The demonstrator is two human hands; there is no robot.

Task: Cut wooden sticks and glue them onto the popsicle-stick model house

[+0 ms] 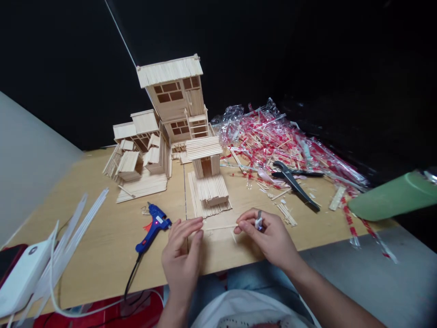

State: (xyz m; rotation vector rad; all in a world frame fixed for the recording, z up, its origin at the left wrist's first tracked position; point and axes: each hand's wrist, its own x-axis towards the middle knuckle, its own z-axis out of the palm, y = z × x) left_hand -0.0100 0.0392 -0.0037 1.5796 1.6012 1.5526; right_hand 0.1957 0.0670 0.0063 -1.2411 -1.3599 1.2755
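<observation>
My right hand [264,232] pinches one end of a thin wooden stick [220,227] between thumb and fingertips, and a ring with a white piece sits on one finger. The stick lies level just above the table, its far end pointing at my left hand [184,246]. That hand is open, fingers stretched out and thumb apart. A short stick piece [234,236] is below the right fingertips. Just beyond my hands stands a small stick-built house [211,182] on a slatted base. Left of my left hand lies a blue glue gun [155,225] with a lit red light.
A taller stick house [170,98] and low stick huts [136,159] stand behind. Plastic wrappers and sticks form a heap [266,136] at right, with black-handled cutters [295,184] before it. A green bottle [392,196] is far right; glue sticks [82,221] and a white device [27,273] are left.
</observation>
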